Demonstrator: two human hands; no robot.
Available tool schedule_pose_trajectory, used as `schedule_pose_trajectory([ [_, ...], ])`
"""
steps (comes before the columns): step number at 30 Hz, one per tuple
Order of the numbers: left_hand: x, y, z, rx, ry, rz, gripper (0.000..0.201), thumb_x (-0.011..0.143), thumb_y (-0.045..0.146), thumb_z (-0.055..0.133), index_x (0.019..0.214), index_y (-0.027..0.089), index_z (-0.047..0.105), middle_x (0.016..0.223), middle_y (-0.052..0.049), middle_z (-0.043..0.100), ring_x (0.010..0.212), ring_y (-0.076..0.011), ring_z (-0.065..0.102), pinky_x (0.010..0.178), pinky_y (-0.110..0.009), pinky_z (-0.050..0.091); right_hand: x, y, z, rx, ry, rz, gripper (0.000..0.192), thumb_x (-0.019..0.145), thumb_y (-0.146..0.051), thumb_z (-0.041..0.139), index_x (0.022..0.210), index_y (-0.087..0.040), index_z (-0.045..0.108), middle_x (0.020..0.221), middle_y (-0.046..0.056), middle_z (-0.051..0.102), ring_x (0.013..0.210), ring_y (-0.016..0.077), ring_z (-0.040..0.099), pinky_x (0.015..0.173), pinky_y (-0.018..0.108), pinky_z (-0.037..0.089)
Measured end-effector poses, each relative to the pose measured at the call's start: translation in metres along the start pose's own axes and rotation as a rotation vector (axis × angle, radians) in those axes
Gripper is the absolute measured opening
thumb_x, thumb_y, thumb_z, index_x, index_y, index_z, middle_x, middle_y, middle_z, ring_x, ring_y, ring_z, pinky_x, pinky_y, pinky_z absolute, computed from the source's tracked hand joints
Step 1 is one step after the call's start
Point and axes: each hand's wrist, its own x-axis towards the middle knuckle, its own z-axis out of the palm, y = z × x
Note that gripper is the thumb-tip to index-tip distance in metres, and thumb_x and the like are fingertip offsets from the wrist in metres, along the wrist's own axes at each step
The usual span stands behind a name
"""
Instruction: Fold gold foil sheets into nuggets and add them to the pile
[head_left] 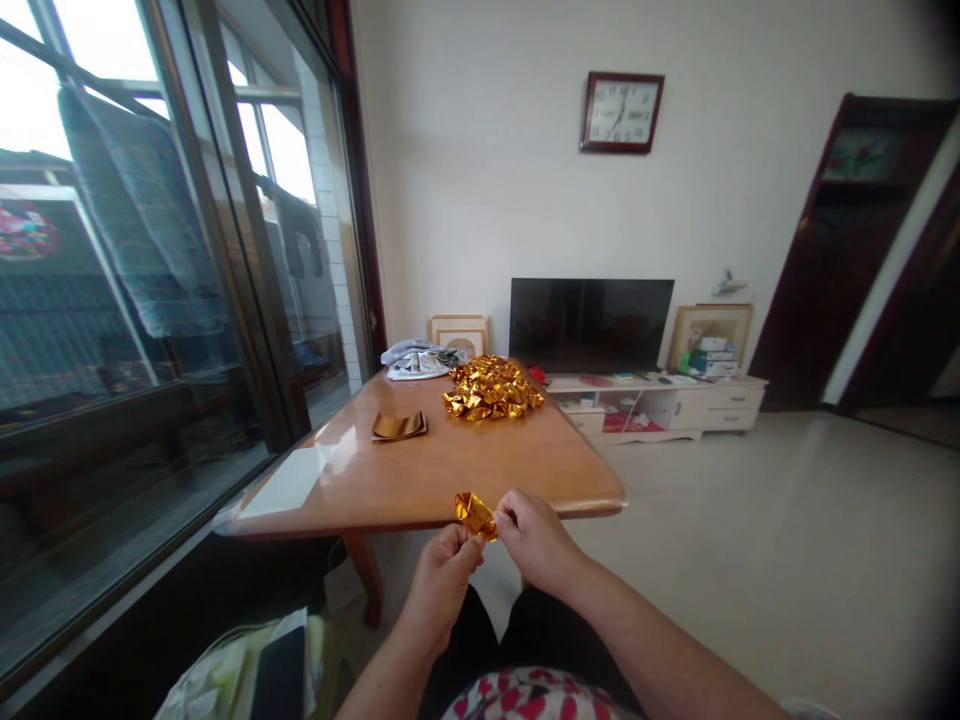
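Between both hands, just off the table's front edge, is a folded piece of shiny gold foil paper (474,513). My left hand (444,575) pinches its lower end between thumb and fingers. Closed on its right side is my right hand (534,535), with fingers curled in. Farther back on the wooden table (420,480) rises a heap of crumpled-looking gold foil pieces (491,388). A stack of flat gold foil sheets (399,426) lies left of the heap, its edges curling slightly.
A white sheet (289,482) lies at the table's left side. Plastic bags (421,360) sit at the far end. Beyond are a television (592,325) and a low white cabinet (686,405). A dark phone-like slab (279,675) rests on a bag at lower left.
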Motion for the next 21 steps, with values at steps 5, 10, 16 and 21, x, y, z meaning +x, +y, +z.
schedule_pose_trajectory([
  [5, -0.0009, 0.001, 0.0011, 0.003, 0.0, 0.009, 0.031, 0.079, 0.044, 0.065, 0.066, 0.018, 0.054, 0.064, 0.003, 0.049, 0.064, -0.0135, 0.041, 0.062, -0.025, 0.033, 0.001, 0.0002, -0.0002, 0.018, 0.008, 0.008, 0.013, 0.087, -0.016, 0.051, 0.074, -0.02, 0.051, 0.076, 0.001, 0.061, 0.074, 0.0155, 0.055, 0.067, 0.026, 0.035],
  [10, -0.0018, -0.0013, 0.0043, -0.023, 0.017, -0.02, 0.025, 0.079, 0.04, 0.064, 0.069, 0.018, 0.057, 0.065, 0.002, 0.052, 0.065, -0.0142, 0.043, 0.062, -0.025, 0.034, -0.0004, -0.001, 0.0029, 0.029, 0.02, 0.006, 0.014, 0.087, -0.018, 0.052, 0.073, -0.02, 0.051, 0.076, 0.001, 0.061, 0.073, 0.0153, 0.055, 0.066, 0.026, 0.036],
  [16, -0.0016, -0.0014, 0.0059, -0.049, 0.069, -0.051, 0.027, 0.075, 0.041, 0.067, 0.066, 0.017, 0.058, 0.061, 0.002, 0.052, 0.061, -0.013, 0.043, 0.061, -0.025, 0.033, -0.002, -0.0033, 0.0029, 0.058, 0.009, 0.015, 0.013, 0.085, -0.019, 0.054, 0.072, -0.02, 0.054, 0.075, 0.001, 0.062, 0.072, 0.0149, 0.055, 0.066, 0.025, 0.037],
  [21, 0.0006, -0.0009, 0.0063, -0.063, 0.069, -0.057, 0.027, 0.074, 0.042, 0.068, 0.067, 0.017, 0.059, 0.06, 0.003, 0.049, 0.059, -0.0117, 0.04, 0.058, -0.024, 0.031, -0.0021, -0.0052, -0.0005, 0.007, -0.014, 0.04, 0.009, 0.076, -0.019, 0.062, 0.07, -0.02, 0.056, 0.068, -0.002, 0.06, 0.063, 0.0131, 0.051, 0.058, 0.024, 0.032],
])
